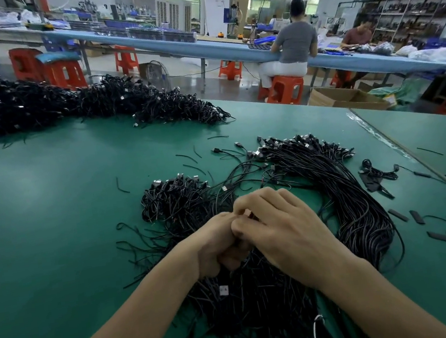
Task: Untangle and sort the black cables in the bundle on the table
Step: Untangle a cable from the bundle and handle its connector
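A tangled bundle of black cables (251,296) lies on the green table (51,221) right in front of me. My left hand (218,246) and my right hand (278,227) meet above it, fingers curled together around a few cable ends, with a small connector showing between the fingertips. To the right a straightened sheaf of cables (343,195) curves away, its connectors lined up at the far end. A smaller tangled clump (174,198) sits just beyond my left hand.
A long heap of black cables (64,105) covers the far left of the table. Loose short wire pieces (194,158) and flat black sleeves (437,236) are scattered around. The table edge (402,149) runs diagonally at the right. Two people sit at a blue bench behind.
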The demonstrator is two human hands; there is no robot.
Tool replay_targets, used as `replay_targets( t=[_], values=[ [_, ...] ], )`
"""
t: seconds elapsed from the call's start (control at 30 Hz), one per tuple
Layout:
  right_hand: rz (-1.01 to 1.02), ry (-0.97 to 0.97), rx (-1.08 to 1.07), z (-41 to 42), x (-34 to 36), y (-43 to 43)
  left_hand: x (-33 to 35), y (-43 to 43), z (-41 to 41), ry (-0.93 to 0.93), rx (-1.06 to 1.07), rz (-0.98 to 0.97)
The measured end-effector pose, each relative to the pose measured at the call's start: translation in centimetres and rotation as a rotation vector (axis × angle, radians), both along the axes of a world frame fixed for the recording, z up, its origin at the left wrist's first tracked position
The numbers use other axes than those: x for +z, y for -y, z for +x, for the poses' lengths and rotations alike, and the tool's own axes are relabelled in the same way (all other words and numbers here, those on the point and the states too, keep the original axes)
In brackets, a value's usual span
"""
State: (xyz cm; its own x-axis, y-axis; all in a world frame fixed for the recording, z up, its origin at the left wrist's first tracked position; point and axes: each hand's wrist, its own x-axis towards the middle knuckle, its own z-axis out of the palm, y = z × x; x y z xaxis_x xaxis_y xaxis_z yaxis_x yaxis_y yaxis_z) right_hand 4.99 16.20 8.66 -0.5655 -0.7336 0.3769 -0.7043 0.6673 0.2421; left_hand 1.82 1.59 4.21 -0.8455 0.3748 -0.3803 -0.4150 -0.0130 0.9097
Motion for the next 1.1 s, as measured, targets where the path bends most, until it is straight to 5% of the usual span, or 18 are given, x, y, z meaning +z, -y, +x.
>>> replay_targets(
  t=[0.23,0.43,1.1],
  values=[
    [-0.127,0.214,-0.139,-0.1,-0.2,0.0,-0.1,0.3,-0.4,0.101,-0.134,0.161],
    [-0.28,0.512,-0.165,-0.8,0.2,-0.7,0.1,1.3,0.5,-0.165,-0.399,0.06],
    [-0.181,0.465,-0.363,-0.2,0.1,0.0,-0.3,-0.7,0.4,-0.179,-0.311,-0.224]
  ],
)
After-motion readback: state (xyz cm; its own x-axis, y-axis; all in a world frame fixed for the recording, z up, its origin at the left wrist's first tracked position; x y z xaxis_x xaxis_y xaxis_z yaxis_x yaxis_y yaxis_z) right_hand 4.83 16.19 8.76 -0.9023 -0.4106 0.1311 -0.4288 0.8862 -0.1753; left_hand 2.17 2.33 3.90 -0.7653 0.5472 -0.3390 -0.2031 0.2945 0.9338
